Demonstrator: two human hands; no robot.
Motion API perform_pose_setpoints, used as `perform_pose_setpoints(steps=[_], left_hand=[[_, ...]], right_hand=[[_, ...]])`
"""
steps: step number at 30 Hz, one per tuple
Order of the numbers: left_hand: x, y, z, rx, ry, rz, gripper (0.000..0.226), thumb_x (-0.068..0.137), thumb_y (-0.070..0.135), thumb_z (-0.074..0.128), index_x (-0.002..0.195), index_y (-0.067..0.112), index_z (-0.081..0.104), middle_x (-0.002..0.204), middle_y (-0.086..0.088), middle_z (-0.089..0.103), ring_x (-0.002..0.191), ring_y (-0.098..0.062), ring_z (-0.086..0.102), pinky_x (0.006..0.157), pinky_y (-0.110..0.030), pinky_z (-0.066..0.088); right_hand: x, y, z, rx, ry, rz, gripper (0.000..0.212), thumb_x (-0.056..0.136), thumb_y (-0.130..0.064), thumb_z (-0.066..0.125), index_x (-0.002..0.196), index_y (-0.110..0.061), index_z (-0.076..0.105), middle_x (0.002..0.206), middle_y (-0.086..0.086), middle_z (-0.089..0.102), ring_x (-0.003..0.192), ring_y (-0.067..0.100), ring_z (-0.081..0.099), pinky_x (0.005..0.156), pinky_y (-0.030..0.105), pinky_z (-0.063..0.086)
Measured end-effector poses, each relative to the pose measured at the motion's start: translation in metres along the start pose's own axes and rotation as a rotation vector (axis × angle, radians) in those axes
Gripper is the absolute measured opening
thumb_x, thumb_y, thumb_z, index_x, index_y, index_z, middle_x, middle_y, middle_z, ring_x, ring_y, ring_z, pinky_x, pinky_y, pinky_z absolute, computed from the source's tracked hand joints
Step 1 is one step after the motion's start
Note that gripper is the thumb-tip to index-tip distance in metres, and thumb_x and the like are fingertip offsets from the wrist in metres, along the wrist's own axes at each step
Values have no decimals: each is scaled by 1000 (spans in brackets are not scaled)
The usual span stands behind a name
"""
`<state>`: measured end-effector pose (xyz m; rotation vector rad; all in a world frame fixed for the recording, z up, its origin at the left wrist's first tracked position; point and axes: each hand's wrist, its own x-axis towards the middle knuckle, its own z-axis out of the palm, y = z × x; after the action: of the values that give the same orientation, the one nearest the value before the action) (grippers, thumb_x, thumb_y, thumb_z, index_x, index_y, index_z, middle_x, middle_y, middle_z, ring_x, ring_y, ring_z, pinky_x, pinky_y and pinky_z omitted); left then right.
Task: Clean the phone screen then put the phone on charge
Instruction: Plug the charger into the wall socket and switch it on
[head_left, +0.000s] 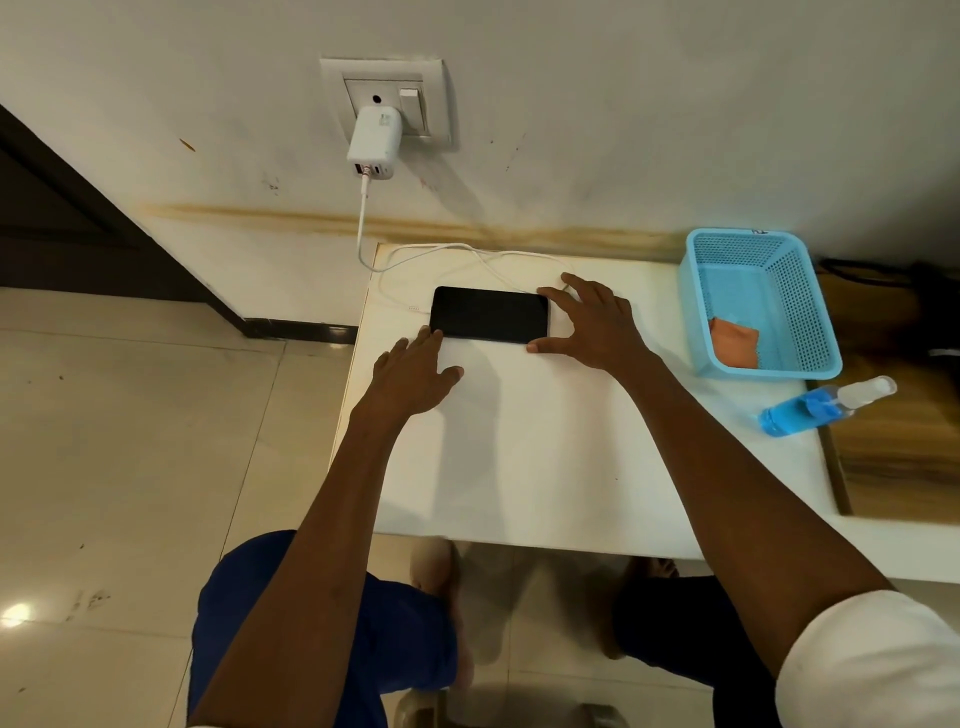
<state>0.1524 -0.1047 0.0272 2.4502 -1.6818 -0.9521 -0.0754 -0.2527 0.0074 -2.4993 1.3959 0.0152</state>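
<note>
A black phone (490, 314) lies flat, screen up and dark, near the far edge of the white table (519, 457). My left hand (415, 376) rests on the table with fingertips touching the phone's near-left corner. My right hand (592, 322) is spread at the phone's right end, thumb and forefinger against its corners. A white charger (374, 141) sits in the wall socket (387, 98). Its white cable (452, 252) loops over the table behind the phone, with the plug end lying just left of the phone.
A blue perforated basket (810, 312) at the table's right holds an orange cloth (733, 344). A blue spray bottle (821, 406) lies on its side in front of it. A wooden surface (893, 441) lies to the right. Tiled floor is on the left.
</note>
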Motion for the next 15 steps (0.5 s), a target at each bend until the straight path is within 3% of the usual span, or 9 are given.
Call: perform_pose_setpoints(steps=[15], left_hand=[[-3,1,-3,-20,-8,7,67,102,46,39,157,18,13,166,-1,7,151,-29,11,121,-46,13]], right_hand=[[2,0,-3,-51,-8,3,90,75,-78,59,152,-38,33,164,-2,23,147,27,26,114,48,28]])
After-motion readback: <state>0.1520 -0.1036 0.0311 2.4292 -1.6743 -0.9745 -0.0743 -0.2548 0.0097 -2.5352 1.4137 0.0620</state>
